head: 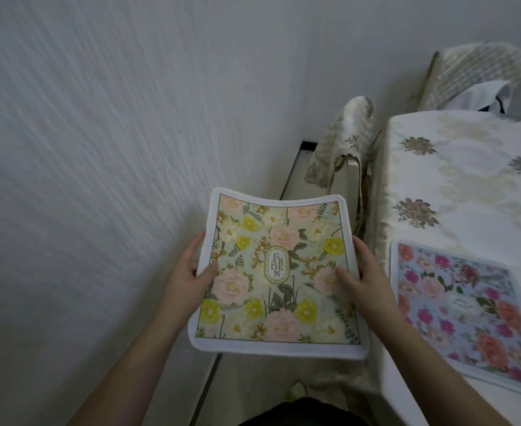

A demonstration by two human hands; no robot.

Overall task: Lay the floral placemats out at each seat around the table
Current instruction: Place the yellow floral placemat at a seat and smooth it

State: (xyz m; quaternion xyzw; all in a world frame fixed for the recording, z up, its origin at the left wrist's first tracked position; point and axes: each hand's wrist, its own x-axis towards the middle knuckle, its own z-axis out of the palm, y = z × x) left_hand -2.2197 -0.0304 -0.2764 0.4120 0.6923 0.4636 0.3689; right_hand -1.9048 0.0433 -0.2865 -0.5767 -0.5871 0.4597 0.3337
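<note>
Both hands hold 1 green placemat (279, 273) in the air over the floor (254, 376), in the narrow strip between the wall (99, 149) and the table (456, 179). The left hand (188, 276) pinches its left border, thumb on top; the right hand (362, 279) pinches the right border the same way, just beside the hanging tablecloth edge. The mat sags a little across its middle (the word GARDEN sits in an oval at its centre). 2 placemats are in view: the held one and 1 blue placemat (465, 315) lying flat at the table's near edge, its border close to the corner. 2 covered chairs stand by the table, the near chair (344, 142) at its side, the far chair (474, 75) behind it.
</note>
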